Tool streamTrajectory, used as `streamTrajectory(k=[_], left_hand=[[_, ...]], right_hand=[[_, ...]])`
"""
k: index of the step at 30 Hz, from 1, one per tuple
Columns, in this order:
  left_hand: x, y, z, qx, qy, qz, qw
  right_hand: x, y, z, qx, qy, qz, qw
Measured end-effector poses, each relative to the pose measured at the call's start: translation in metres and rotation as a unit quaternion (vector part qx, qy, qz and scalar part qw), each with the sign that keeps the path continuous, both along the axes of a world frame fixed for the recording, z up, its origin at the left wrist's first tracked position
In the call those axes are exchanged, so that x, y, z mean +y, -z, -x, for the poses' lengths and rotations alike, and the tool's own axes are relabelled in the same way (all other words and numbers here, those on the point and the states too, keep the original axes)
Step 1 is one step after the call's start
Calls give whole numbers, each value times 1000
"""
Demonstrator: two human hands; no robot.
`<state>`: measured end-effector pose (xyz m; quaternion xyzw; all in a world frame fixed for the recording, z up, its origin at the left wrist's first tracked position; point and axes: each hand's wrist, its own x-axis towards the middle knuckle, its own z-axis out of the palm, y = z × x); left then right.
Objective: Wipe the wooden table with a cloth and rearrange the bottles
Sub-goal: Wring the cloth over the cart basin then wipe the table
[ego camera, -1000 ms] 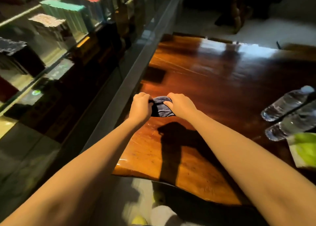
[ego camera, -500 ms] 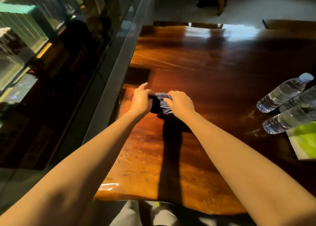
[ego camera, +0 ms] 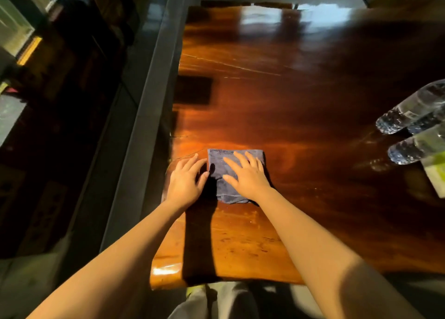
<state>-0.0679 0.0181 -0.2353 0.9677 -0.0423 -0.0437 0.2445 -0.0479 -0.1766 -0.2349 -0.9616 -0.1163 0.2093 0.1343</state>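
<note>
A folded dark blue cloth (ego camera: 220, 174) lies flat on the glossy wooden table (ego camera: 301, 89), near its left edge. My right hand (ego camera: 246, 176) rests palm down on the cloth with fingers spread. Just left of the cloth, my left hand (ego camera: 186, 179) lies flat on the bare wood, its fingertips at the cloth's edge. Clear plastic water bottles lie on their sides at the right: one (ego camera: 409, 109) farther back, another (ego camera: 414, 145) nearer, and a third partly hidden between them.
A yellow-green and white packet (ego camera: 437, 174) lies at the right edge beside the bottles. A grey ledge (ego camera: 144, 101) and a dark glass cabinet run along the table's left side. The table's near edge (ego camera: 216, 280) is right in front of my legs.
Both hands held the bunched cloth above the table before. The cloth now lies flat and folded on the wood, with both hands opened flat. The view has tilted down.
</note>
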Motion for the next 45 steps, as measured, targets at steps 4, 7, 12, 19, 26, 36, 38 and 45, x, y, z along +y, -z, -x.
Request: streamTrajectory(k=[4, 7, 12, 19, 26, 36, 38, 45], left_hand=[[13, 17, 10, -12, 37, -20, 999], [19, 28, 28, -16, 39, -10, 999], [25, 33, 45, -49, 42, 40, 997], [22, 35, 43, -41, 31, 13, 999], [20, 38, 40, -32, 28, -63, 997], [18, 47, 36, 6, 29, -168, 985], [18, 47, 36, 4, 28, -167, 985], [19, 47, 37, -5, 32, -177, 984]], right_hand=[[13, 25, 21, -53, -1, 61, 997], [31, 30, 45, -79, -26, 67, 994], [55, 29, 79, -91, -87, 59, 990], [81, 33, 69, -115, -84, 65, 988], [99, 47, -10, -127, -66, 80, 986], [102, 42, -93, -134, -32, 40, 990], [95, 42, -96, -126, -19, 41, 991], [20, 44, -89, -88, 98, 61, 989]])
